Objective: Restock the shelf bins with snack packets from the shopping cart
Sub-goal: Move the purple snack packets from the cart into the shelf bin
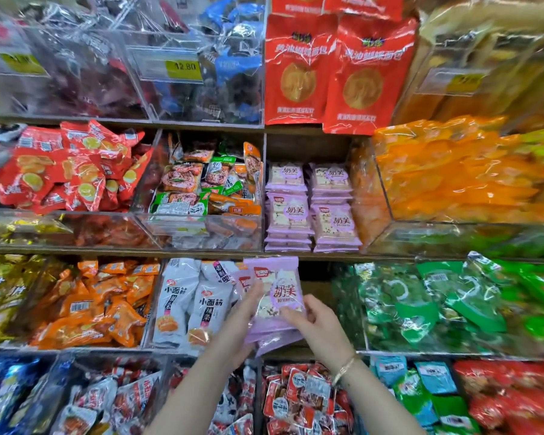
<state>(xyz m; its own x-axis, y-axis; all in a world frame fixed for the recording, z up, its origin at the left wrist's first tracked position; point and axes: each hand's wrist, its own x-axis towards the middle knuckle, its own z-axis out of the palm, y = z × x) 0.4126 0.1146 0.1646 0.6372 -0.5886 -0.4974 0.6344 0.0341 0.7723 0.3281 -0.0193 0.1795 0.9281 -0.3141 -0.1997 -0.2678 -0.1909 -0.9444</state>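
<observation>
Head view: both hands are raised in front of the third shelf level and hold a stack of purple packets point(280, 296) between them. The left hand point(241, 318) holds the stack's left edge, its fingers laid up along the front face. The right hand point(316, 321) pinches the lower right corner, thumb on the front and fingers behind. A gold bracelet point(343, 368) sits on the right wrist.

The stack's top edge reaches the front of the shelf board point(327, 256). Directly above that board, matching purple packets point(311, 208) stand in four neat piles in an open slot with no clear front wall.

To the left of that slot a clear bin point(201, 227) holds mixed green and orange packets. To its right, a slanted clear bin is full of orange packets point(453, 177). Red bread bags point(336, 70) hang over the slot from the level above, their lower edges dipping into its top. Beside them is a yellow price tag point(184, 70) reading 12.80.

Behind the held stack is a dark gap in the shelf. The stack overlaps the right edge of the white packets point(189, 302) standing upright to the left. Green packets point(421, 302) fill the bin to the right. Under the forearms lie small red packets point(302, 397), with blue ones at the far lower left, blurred.
</observation>
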